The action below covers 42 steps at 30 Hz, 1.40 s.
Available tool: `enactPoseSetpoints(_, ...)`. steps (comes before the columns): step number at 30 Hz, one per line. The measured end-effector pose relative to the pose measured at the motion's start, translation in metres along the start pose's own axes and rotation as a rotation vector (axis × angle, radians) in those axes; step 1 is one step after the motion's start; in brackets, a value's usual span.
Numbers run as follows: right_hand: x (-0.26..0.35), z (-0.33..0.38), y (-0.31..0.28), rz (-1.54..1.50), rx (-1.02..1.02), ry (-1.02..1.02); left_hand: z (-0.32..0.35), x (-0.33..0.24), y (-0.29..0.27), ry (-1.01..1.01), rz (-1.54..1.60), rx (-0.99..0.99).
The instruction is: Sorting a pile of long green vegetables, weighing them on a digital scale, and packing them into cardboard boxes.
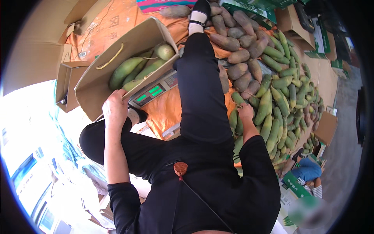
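Note:
My left hand (pixel 115 107) pinches the near edge of an open cardboard box (pixel 99 87) with a yellow rope handle. Several long green radishes (pixel 130 70) lie inside it, one showing its pale round end. Under the box is a scale (pixel 156 91) with green lit displays. To the right of my raised knee, my right hand (pixel 245 112) has its fingers closed round one end of a green radish (pixel 237 98) at the near side of a large heap of green radishes (pixel 280 101). Its fingertips are partly hidden.
Reddish-brown root vegetables (pixel 237 43) are heaped beyond my knee on an orange sheet (pixel 113 23). Green cartons (pixel 253 13) stand at the back, and a smaller cardboard box (pixel 68 87) at the left. Another person in blue trousers (pixel 307 171) is at the lower right.

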State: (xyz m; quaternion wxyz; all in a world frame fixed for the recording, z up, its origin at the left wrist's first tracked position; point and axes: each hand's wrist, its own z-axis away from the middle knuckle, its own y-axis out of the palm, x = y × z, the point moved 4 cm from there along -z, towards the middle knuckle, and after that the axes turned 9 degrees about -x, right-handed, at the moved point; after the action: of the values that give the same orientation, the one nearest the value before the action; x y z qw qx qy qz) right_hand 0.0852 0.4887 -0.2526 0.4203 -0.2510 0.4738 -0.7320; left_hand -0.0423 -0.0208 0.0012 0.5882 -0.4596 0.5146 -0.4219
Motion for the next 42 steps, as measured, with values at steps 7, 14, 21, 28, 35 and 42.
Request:
enactPoseSetpoints(7, 0.0, -0.009, 0.009, 0.039, -0.079, -0.068, -0.001, 0.0, -0.004, 0.0, 0.032, 0.011)
enactPoseSetpoints(14, -0.023, 0.001, 0.021, -0.582, -0.239, 0.121, -0.001, 0.007, 0.002, 0.024, 0.023, -0.011)
enactPoseSetpoints(21, -0.015, -0.019, -0.028, -1.132, -0.41, 0.022, 0.0, 0.014, 0.009, 0.029, 0.03, 0.0)
enactPoseSetpoints(28, 0.083, 0.001, -0.188, -1.509, -0.342, -0.058, 0.001, 0.015, 0.007, 0.058, 0.048, -0.02)
enactPoseSetpoints(35, 0.202, 0.05, -0.346, -1.997, -0.167, -0.601, 0.002, 0.013, 0.003, 0.067, 0.037, -0.033)
enactPoseSetpoints(42, 0.338, 0.101, -0.355, -2.089, 0.357, -0.811, 0.007, 0.015, 0.009, 0.162, -0.041, -0.109)
